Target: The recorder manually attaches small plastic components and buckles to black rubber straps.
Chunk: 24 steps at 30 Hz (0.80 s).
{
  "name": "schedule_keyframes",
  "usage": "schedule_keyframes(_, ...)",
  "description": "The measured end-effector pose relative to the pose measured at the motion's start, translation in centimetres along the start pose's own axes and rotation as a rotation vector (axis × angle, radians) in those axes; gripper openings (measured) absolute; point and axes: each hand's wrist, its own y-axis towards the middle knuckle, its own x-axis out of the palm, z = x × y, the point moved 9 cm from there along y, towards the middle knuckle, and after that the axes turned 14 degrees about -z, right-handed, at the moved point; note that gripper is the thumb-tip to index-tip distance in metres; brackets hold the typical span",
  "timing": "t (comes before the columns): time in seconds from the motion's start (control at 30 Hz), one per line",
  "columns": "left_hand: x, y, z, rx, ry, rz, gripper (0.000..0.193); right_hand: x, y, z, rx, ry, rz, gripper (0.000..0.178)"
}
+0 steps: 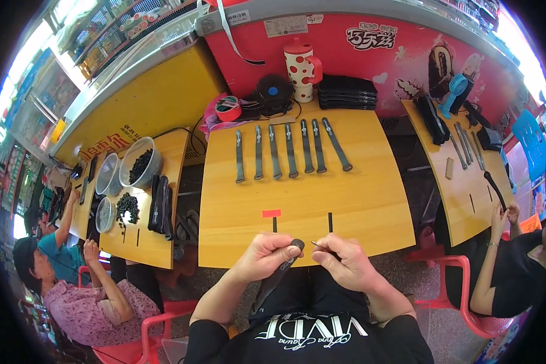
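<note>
Over the near edge of the table, my left hand [266, 255] is closed round the end of a dark grey strap [275, 283]. Its round dark tip [297, 243] sticks up by the thumb, and the rest hangs down toward my lap. To its right, my right hand [344, 259] pinches a thin, pointed piece [316, 244], mostly hidden by the fingers, aimed at the strap's tip but apart from it. Farther off on the table, several similar grey straps [275, 151] lie in a row, roughly parallel, the rightmost one slanted.
Two black marks and a red sticker [272, 213] are on the wooden table [370, 200]. At its back stand a dotted tumbler [300, 70], a black fan [273, 92], tape [227, 108] and stacked black pouches [347, 93]. People sit at side tables; plastic tubs [141, 162] are on the left one.
</note>
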Motion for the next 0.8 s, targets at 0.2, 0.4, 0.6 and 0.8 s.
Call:
schedule_keyframes(0.2, -0.2, 0.4, 0.1, 0.041, 0.093, 0.020, 0.013, 0.5, 0.4, 0.4, 0.005, -0.081, -0.009, 0.016)
schedule_keyframes(0.4, -0.2, 0.8, 1.2, 0.053, 0.218, 0.026, 0.013, 0.7, 0.8, 0.1, -0.024, -0.075, -0.025, 0.016)
schedule_keyframes(0.6, 0.1, 1.0, 2.6, 0.091, 0.395, 0.028, 0.014, 0.4, 1.1, -0.8, -0.055, -0.194, -0.043, 0.017)
schedule_keyframes(0.8, 0.6, 0.9, 3.3, 0.129, 0.661, 0.054, 0.007, 0.4, 2.0, -1.5, -0.039, -0.544, -0.160, 0.030)
